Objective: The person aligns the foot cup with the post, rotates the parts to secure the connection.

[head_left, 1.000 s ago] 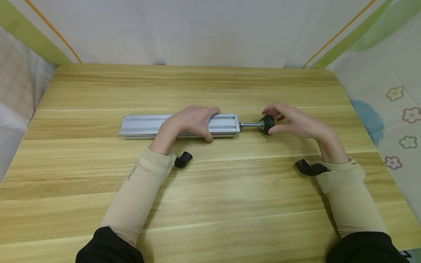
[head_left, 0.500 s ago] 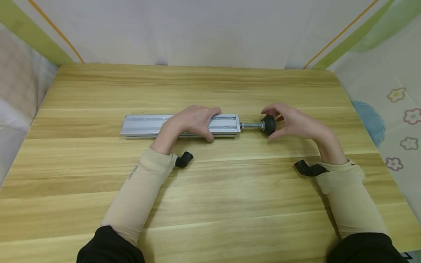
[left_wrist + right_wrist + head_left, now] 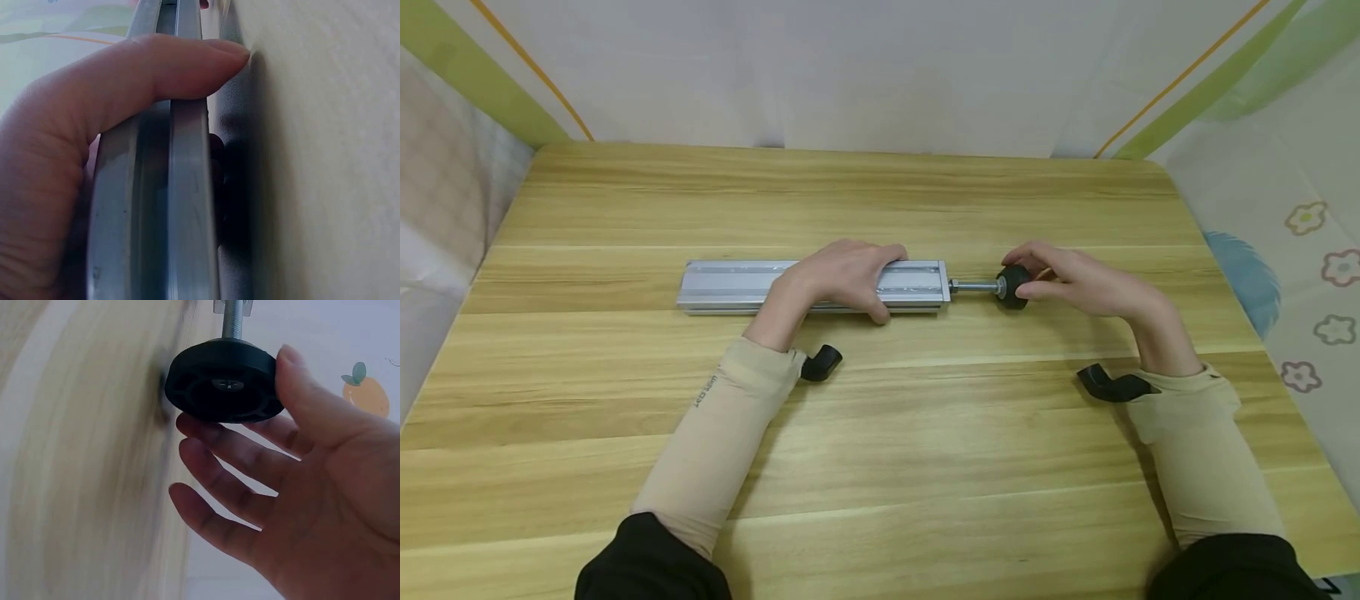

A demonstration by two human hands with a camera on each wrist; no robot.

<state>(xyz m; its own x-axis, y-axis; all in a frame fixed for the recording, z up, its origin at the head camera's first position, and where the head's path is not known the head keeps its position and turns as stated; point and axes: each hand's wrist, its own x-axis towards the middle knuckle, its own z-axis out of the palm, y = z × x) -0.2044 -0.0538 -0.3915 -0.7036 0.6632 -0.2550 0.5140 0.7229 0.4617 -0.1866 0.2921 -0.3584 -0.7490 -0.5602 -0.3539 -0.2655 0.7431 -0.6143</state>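
A silver aluminium profile [image 3: 730, 287] lies lengthwise across the table in the head view. Over its right half, my left hand [image 3: 838, 279] grips it, thumb on the near side; the left wrist view shows the thumb [image 3: 181, 65] across the slotted face. A threaded rod [image 3: 977, 286] sticks out from the profile's right end and carries a black levelling foot [image 3: 1011, 296]. My right hand [image 3: 1093, 279] holds this foot by its rim between thumb and fingers. In the right wrist view, the foot's ribbed underside [image 3: 215, 403] faces the palm, and the lower fingers are spread off it.
Both hands work above a wood-grain table [image 3: 910, 467]. Black curved mounts [image 3: 822, 363] stick out from the beige sleeves at both wrists. A white curtain [image 3: 880, 75] hangs behind the table's far edge, and flower-patterned cloth [image 3: 1307, 292] lies along the right side.
Half a second ago my right thumb and fingers were spread wider around the levelling foot; now they have closed in on its rim. The left hand keeps its place on the profile.
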